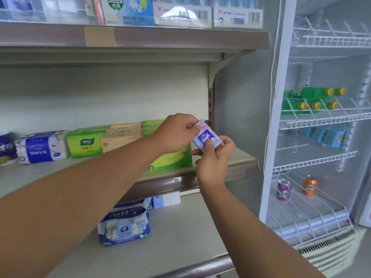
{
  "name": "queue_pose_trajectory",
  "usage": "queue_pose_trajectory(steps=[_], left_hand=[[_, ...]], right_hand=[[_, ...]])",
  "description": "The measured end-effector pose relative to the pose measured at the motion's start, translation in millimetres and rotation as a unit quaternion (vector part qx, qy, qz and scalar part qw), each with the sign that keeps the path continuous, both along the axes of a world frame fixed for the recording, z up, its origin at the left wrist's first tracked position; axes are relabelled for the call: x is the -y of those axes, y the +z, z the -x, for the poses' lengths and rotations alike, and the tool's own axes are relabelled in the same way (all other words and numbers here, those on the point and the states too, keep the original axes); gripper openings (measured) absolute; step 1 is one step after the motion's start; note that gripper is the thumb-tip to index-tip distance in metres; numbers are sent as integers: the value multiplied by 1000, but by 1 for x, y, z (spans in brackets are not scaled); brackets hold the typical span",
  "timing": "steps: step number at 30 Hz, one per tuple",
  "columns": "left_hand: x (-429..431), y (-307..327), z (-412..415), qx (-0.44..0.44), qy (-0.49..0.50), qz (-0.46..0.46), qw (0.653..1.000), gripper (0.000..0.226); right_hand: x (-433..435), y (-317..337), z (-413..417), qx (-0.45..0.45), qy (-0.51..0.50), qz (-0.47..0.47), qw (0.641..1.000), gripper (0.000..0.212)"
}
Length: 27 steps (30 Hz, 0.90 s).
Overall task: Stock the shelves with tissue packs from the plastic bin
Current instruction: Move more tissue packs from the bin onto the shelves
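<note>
A small blue-and-white tissue pack [206, 137] is held tilted in the air over the right end of the middle shelf [239, 159]. My left hand [176, 133] pinches its upper left corner. My right hand [212, 159] grips it from below, thumb on its front. Just behind and below the hands stands a green tissue pack [172, 160] on the shelf. Further left along the shelf are beige packs [120, 137], another green pack [86, 143] and a blue-and-white roll pack [42, 147]. The plastic bin is out of view.
The lower shelf [180, 233] carries blue wipe packs [124, 229] and a small white box [166, 199]. The upper shelf edge [140, 37] hangs overhead with boxes and price tags. To the right stands an open cooler [321, 137] with wire racks, green bottles and two cans.
</note>
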<state>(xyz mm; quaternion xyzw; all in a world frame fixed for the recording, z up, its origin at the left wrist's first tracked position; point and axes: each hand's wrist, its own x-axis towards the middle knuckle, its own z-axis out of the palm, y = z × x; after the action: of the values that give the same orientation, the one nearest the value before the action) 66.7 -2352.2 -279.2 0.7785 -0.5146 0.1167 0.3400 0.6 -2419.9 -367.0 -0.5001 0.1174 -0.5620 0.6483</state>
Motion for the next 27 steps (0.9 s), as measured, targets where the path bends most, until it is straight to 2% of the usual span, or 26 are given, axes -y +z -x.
queue_pose_trajectory(steps=[2,4,5,7,8,9,11,13,19,23,27], left_hand=[[19,17,-10,2,-10,-11,1000,18],[42,34,-23,19,2,-18,1000,18],[55,41,-30,30,17,-31,999,19],[82,49,-48,52,44,-79,995,21],[95,51,-58,60,52,-108,991,22],[108,51,-68,67,59,-136,987,22],[129,48,-88,89,80,-185,975,23],[144,45,-106,122,114,-234,958,27],[178,28,-147,179,176,-332,909,33],[198,16,-159,194,180,-355,897,36],[213,8,-162,222,185,-362,886,38]], right_hand=[[19,5,-2,-41,-18,34,998,13],[42,2,-3,-166,-62,109,978,28],[53,-3,-3,-259,-92,171,946,34],[71,-14,-7,-429,-157,320,830,35],[75,-17,-9,-472,-185,376,776,32],[79,-21,-12,-491,-202,409,742,32],[84,-25,-15,-491,-219,448,714,34],[89,-29,-21,-479,-249,467,700,35],[94,-43,-40,-424,-325,440,721,37],[98,-46,-44,-398,-327,427,743,36],[99,-48,-46,-383,-338,424,748,35]])
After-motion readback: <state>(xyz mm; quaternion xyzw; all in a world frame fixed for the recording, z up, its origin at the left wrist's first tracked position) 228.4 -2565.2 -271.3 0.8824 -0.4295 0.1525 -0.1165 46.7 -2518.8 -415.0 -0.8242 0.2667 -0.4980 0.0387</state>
